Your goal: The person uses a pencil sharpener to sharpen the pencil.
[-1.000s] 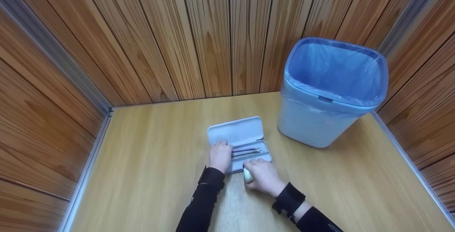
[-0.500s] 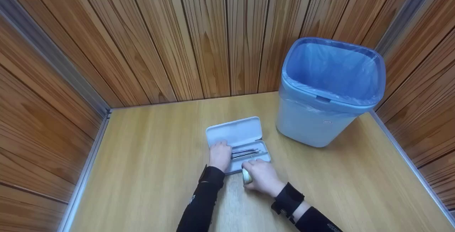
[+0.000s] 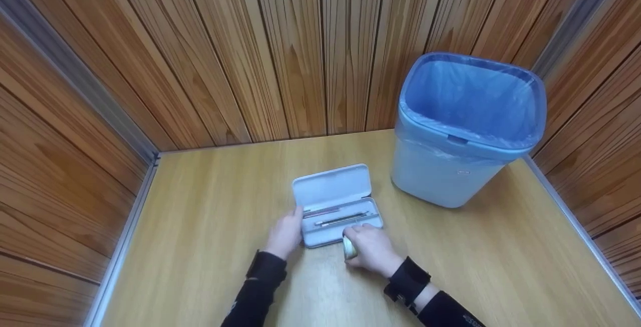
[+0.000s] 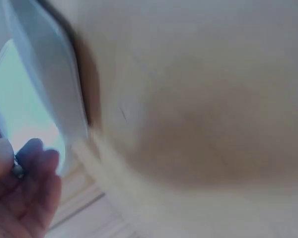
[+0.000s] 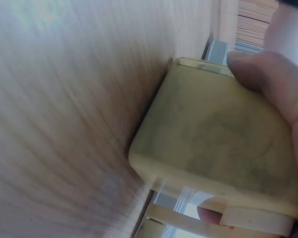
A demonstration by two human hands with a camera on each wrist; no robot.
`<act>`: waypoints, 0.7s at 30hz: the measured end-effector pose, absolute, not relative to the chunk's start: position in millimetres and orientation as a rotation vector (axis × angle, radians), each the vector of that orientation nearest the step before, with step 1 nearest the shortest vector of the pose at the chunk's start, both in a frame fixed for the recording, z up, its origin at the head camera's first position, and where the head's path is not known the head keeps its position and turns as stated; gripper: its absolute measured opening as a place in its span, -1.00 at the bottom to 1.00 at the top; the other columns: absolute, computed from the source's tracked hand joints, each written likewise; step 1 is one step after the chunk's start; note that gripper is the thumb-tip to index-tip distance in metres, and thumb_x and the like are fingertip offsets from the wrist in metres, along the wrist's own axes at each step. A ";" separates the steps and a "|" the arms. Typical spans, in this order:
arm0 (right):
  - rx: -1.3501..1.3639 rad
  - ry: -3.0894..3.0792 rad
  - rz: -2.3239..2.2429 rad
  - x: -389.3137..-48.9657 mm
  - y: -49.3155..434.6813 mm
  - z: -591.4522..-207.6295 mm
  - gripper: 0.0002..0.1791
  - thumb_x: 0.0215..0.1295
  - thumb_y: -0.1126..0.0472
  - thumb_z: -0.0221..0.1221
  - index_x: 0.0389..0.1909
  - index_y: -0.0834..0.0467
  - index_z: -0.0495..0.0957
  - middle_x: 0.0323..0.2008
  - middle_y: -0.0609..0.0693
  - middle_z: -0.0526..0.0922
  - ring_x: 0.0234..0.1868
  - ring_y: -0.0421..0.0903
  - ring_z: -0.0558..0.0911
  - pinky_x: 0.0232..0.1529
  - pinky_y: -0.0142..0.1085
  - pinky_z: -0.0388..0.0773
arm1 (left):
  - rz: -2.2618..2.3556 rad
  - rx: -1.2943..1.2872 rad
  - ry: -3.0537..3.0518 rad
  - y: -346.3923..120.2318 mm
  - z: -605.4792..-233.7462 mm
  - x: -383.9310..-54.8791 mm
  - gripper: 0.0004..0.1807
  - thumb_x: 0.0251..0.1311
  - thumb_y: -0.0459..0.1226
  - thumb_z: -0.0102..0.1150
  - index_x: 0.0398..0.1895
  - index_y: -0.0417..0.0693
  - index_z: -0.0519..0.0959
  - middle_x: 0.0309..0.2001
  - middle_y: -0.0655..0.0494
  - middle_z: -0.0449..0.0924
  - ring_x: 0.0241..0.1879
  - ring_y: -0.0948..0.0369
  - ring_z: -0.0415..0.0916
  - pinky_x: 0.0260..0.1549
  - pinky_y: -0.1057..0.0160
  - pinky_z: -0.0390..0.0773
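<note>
An open pale blue pencil case (image 3: 330, 187) lies on the table, lid back, with several slim pencils inside. My left hand (image 3: 284, 233) is at its left end, and the left wrist view shows thumb and fingers (image 4: 39, 171) curled about a small shiny tip (image 4: 18, 170). A purplish pencil (image 3: 325, 211) runs from those fingers into the case; another pencil (image 3: 340, 219) lies in the tray. My right hand (image 3: 370, 248) grips a pale yellow, round-cornered boxy thing (image 5: 213, 134) standing at the case's front edge. Its kind I cannot tell.
A light blue waste bin (image 3: 435, 172) lined with a clear plastic bag stands at the back right. Wood-panelled walls (image 3: 295, 51) enclose the wooden table (image 3: 220, 207) at the back and both sides.
My left hand has drawn back left from over the case, and the purplish pencil has slid left with it. The right hand and the yellow thing have stayed put.
</note>
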State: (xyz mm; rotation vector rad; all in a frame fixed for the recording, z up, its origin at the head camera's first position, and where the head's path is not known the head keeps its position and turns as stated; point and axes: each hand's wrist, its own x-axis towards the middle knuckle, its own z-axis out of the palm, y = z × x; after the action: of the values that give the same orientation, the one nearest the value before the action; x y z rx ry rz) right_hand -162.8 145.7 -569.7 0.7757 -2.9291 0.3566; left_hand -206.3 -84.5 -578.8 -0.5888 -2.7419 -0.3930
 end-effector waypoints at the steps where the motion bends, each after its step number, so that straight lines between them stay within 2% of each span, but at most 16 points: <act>1: 0.778 -2.935 0.363 -163.0 145.7 -569.1 -0.46 -0.20 -0.05 0.52 -0.20 0.06 0.53 -0.36 -0.07 0.67 -0.37 -0.09 0.56 -0.41 -0.28 0.47 | -0.444 -0.598 -2.743 -92.2 -576.7 -201.6 -0.76 0.11 -0.53 0.15 -0.12 -0.28 0.50 -0.40 -0.11 0.62 -0.45 -0.03 0.61 -0.46 0.07 0.61; 7: 0.782 -2.980 0.408 -163.8 146.6 -567.0 -0.44 -0.17 -0.03 0.52 -0.14 0.08 0.55 -0.30 -0.04 0.69 -0.32 -0.06 0.59 -0.34 -0.23 0.53 | -0.514 -0.635 -2.724 -121.5 -570.2 -170.4 -0.74 -0.05 -0.56 0.33 -0.23 -0.28 0.61 -0.34 -0.07 0.63 -0.38 0.04 0.61 -0.32 0.12 0.67; 11: 0.782 -2.963 0.404 -163.5 147.4 -567.4 -0.41 -0.18 -0.03 0.53 -0.12 0.11 0.55 -0.27 -0.01 0.70 -0.30 -0.05 0.60 -0.32 -0.21 0.55 | -0.534 -0.635 -2.751 -123.5 -570.2 -150.7 -0.74 -0.05 -0.58 0.28 -0.23 -0.25 0.63 -0.36 -0.02 0.62 -0.40 0.08 0.61 -0.35 0.17 0.65; 17: 0.822 -2.855 0.399 -162.8 147.9 -571.4 -0.45 -0.25 -0.01 0.56 -0.28 0.10 0.49 -0.40 -0.06 0.64 -0.39 -0.08 0.55 -0.40 -0.26 0.47 | -0.567 -0.681 -2.672 -118.6 -573.4 -135.0 -0.75 -0.07 -0.61 0.19 -0.32 -0.20 0.61 -0.42 0.04 0.60 -0.49 0.12 0.61 -0.47 0.25 0.63; 21: 0.820 -2.859 0.405 -162.4 147.4 -572.4 -0.45 -0.26 -0.02 0.56 -0.28 0.09 0.50 -0.41 -0.07 0.64 -0.39 -0.08 0.54 -0.39 -0.26 0.46 | -0.579 -0.700 -2.679 -116.0 -574.4 -130.9 -0.77 -0.04 -0.60 0.20 -0.33 -0.19 0.62 -0.44 0.06 0.58 -0.50 0.15 0.59 -0.48 0.27 0.62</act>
State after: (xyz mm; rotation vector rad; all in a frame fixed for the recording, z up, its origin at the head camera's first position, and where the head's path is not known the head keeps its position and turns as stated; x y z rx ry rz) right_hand -162.4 147.4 -572.4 0.8202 -2.8589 0.4049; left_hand -130.9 -116.0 -574.4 -0.6998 -2.6792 -0.5791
